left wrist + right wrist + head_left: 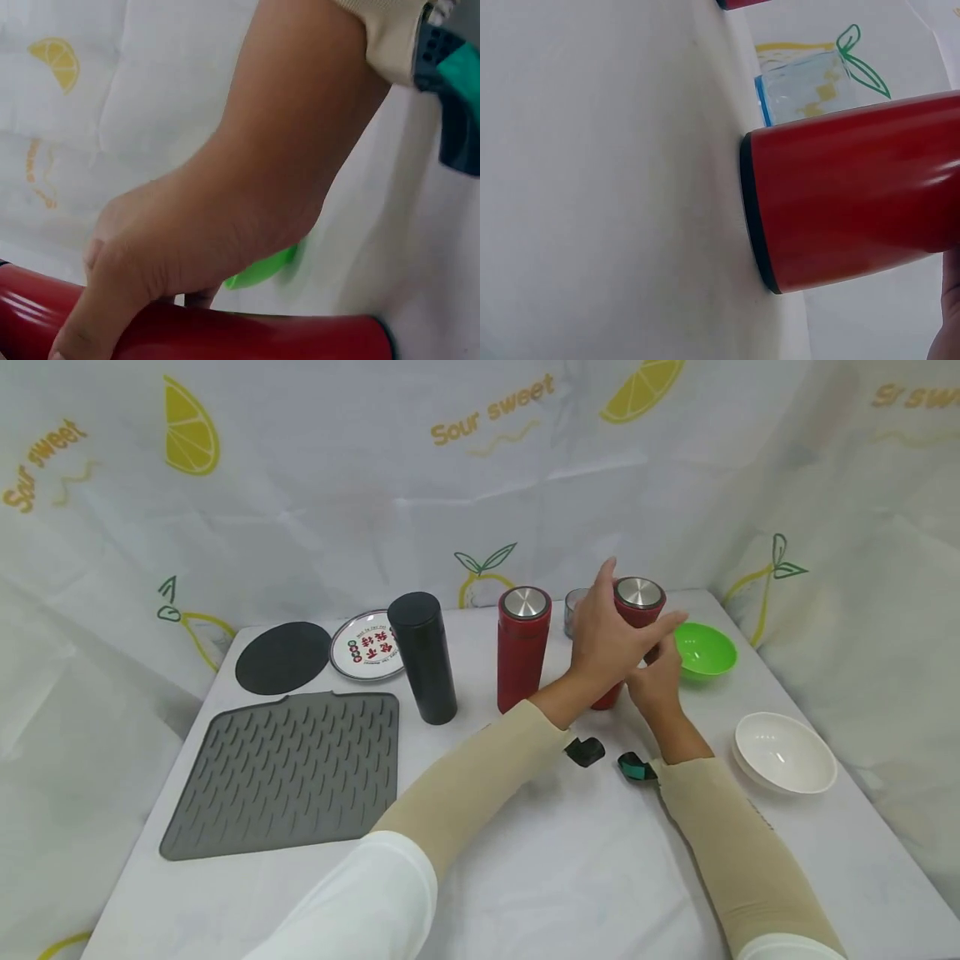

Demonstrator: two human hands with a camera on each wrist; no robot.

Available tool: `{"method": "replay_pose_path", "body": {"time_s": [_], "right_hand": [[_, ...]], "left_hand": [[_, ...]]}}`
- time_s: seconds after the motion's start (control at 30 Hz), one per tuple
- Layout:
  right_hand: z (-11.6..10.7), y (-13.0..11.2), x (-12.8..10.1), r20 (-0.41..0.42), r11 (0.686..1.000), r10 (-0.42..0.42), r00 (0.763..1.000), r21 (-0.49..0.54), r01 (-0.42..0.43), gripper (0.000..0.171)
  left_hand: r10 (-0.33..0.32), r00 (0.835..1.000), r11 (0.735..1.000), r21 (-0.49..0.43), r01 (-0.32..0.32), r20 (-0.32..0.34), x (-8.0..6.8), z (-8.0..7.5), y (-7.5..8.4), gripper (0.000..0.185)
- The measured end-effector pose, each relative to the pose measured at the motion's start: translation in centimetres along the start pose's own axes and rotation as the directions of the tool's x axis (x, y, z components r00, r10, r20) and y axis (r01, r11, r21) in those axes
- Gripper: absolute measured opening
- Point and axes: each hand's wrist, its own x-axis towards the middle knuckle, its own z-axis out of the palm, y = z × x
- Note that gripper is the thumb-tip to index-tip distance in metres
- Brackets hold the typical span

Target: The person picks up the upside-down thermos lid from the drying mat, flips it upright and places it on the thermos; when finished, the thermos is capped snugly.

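Red flask: glossy smooth red body, brushed metal cap, black base ring. Second red flask: same finish. Black flask: matt, smooth. Drying mat: grey, ribbed, rubbery, matt. Round mat: dark, matt. Plate: shiny metal rim. Green bowl: smooth plastic. White bowl: glossy. Tablecloth: white, soft cloth, creased.

A hand fills most of the frame, its grip wrapped over a red flask along the bottom edge. Just behind the hand a sliver of green bowl shows on the white-clothed surface.
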Motion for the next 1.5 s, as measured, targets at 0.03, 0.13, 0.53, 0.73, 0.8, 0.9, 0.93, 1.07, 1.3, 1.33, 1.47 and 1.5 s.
{"method": "replay_pose_path", "body": {"time_s": [0.03, 0.13, 0.53, 0.73, 0.8, 0.9, 0.93, 1.07, 1.3, 1.33, 1.47, 1.5], "right_hand": [[0.1, -0.5, -0.1, 0.005, 1.000, -0.008, 1.000, -0.005, 0.008, 0.049], [0.4, -0.7, -0.3, 0.019, 0.999, -0.015, 1.000, -0.031, 0.016, 0.050], [-0.2, 2.9, 0.3, -0.004, 1.000, 0.023, 1.000, -0.022, -0.023, 0.044], [-0.2, 2.1, 0.2, 0.008, 0.999, 0.021, 1.000, -0.027, -0.020, 0.054], [-0.1, 1.2, -0.1, 0.012, 0.999, 0.010, 1.000, -0.032, -0.010, 0.057], [0.0, -0.4, -0.4, 0.013, 0.999, 0.000, 1.000, -0.046, 0.001, 0.055], [0.0, -0.9, -0.5, 0.010, 0.999, 0.001, 1.000, -0.047, 0.000, 0.052], [0.0, -1.6, -0.6, -0.006, 0.999, 0.018, 1.000, -0.040, -0.018, 0.043], [0.1, -1.5, -0.5, -0.004, 0.997, 0.042, 0.999, -0.058, -0.043, 0.039], [0.2, -1.5, -0.5, 0.000, 0.997, 0.044, 0.999, -0.063, -0.044, 0.041], [0.1, -0.9, -0.4, 0.026, 0.996, 0.049, 0.998, -0.079, -0.047, 0.051], [0.1, -0.3, -0.2, 0.026, 0.995, 0.048, 0.999, -0.084, -0.045, 0.053]], "left_hand": [[-0.020, 1.000, 1.000, 0.016, 0.020, 0.012, 0.3, 0.1, 0.0, 0.097], [-0.043, 0.999, 0.999, -0.024, 0.044, 0.023, 0.7, 0.1, -0.4, 0.097], [0.153, 0.985, 0.970, -0.180, -0.164, -0.074, -1.8, -0.6, -2.2, 0.059], [-0.022, 0.999, 0.989, -0.146, 0.025, 0.023, -0.2, -0.2, -1.1, 0.090], [-0.066, 0.997, 0.985, -0.155, 0.072, 0.046, 0.2, -0.1, -1.0, 0.091], [-0.105, 0.993, 0.979, -0.168, 0.114, 0.062, 0.3, -0.2, -1.0, 0.083], [-0.101, 0.993, 0.980, -0.168, 0.109, 0.054, 0.2, -0.3, -1.1, 0.079], [-0.022, 0.999, 0.988, -0.149, 0.027, 0.034, -0.4, -0.7, -1.6, 0.068], [0.142, 0.985, 0.972, -0.203, -0.120, 0.100, -0.7, -0.8, -3.0, 0.066], [0.129, 0.986, 0.971, -0.215, -0.104, 0.109, -0.8, -0.8, -3.0, 0.069], [0.047, 0.997, 0.988, -0.148, -0.037, 0.064, -0.7, -0.5, -2.2, 0.078], [0.021, 0.999, 0.992, -0.125, -0.016, 0.038, -0.7, -0.5, -1.9, 0.080]]}}
